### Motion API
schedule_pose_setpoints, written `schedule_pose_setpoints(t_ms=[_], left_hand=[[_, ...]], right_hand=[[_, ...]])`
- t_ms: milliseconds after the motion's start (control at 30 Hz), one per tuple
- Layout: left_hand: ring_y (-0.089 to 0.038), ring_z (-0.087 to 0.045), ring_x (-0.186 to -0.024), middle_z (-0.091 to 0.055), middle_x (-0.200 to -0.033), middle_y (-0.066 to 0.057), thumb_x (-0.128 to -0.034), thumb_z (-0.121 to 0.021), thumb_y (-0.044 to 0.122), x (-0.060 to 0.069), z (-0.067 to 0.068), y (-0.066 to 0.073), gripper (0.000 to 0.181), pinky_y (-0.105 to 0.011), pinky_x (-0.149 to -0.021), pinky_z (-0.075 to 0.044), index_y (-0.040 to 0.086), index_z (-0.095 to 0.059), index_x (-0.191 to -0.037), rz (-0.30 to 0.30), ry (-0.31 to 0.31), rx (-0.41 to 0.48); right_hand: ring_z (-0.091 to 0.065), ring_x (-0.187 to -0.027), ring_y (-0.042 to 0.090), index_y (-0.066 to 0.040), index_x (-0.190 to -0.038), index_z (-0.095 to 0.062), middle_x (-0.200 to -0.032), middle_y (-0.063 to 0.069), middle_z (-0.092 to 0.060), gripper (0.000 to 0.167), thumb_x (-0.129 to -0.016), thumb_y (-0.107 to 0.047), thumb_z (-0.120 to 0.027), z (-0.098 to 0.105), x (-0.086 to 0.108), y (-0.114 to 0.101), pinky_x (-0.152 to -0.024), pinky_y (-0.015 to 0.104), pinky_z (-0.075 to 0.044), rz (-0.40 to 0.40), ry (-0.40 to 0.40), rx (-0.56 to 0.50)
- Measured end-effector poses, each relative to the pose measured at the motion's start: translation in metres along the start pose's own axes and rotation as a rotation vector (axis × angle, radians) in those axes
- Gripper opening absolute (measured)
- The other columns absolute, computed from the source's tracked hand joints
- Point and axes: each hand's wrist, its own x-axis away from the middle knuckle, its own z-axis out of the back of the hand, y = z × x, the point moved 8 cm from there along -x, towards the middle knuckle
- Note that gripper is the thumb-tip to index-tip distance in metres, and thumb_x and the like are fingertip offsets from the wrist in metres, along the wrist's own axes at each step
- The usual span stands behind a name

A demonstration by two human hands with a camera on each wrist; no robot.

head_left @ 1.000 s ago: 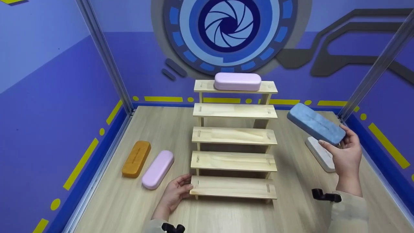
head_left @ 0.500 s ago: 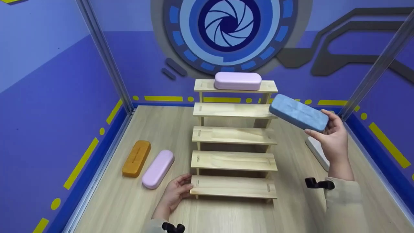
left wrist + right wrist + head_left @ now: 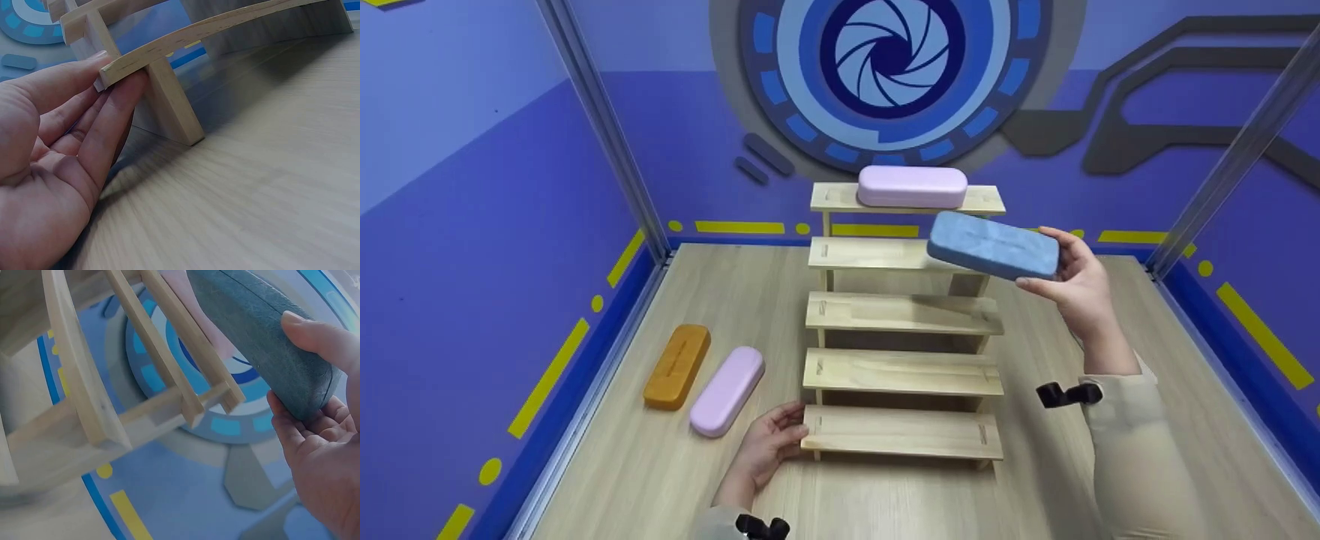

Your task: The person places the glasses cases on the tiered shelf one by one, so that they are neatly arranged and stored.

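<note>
A stepped wooden display rack [image 3: 904, 375] stands mid-table. My left hand [image 3: 765, 450] pinches the left end of its lowest shelf; the left wrist view shows the thumb [image 3: 70, 76] on top and fingers beneath. My right hand [image 3: 1084, 289] grips the right end of a blue glasses case [image 3: 994, 245], held in the air in front of the rack's upper right part. In the right wrist view the thumb lies on one face of the blue case [image 3: 264, 337], with fingers below. A pink glasses case [image 3: 913, 187] sits on the top shelf.
Left of the rack, an orange case [image 3: 676, 367] and a second pink case [image 3: 727, 391] lie on the table [image 3: 630, 465]. Blue-purple panels [image 3: 547, 247] with metal corner posts [image 3: 604, 127] enclose the back and both sides.
My right hand has carried the blue glasses case leftward and slightly up, from above the white case on the right to over the rack, turning it more level. My left hand stays put.
</note>
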Motion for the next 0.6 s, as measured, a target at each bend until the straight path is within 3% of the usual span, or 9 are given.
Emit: schedule_pose_setpoints(t_ms=[300,600], left_hand=[[-0.009,-0.063,-0.099,-0.064,-0.118,0.002,-0.0949,-0.065,-0.001,0.000,-0.001,0.001,0.064,-0.024,-0.077,-0.060,-0.014,-0.034,-0.150,-0.001,-0.007,0.007],[-0.009,-0.063,-0.103,-0.065,-0.119,0.004,-0.0958,-0.064,-0.001,-0.001,-0.003,0.001,0.064,-0.024,-0.079,-0.060,-0.014,-0.033,-0.151,-0.007,-0.018,0.011]], right_hand=[[-0.059,-0.100,0.010,-0.007,-0.141,-0.053,-0.115,-0.006,-0.064,0.075,-0.075,0.017,-0.078,-0.038,-0.027,0.008,-0.082,0.016,-0.054,-0.048,-0.117,0.041],[-0.060,-0.100,0.011,0.002,-0.145,-0.047,-0.113,-0.007,-0.064,0.078,-0.076,0.012,-0.081,-0.071,-0.049,0.018,-0.079,0.017,-0.055,-0.103,-0.199,0.122]])
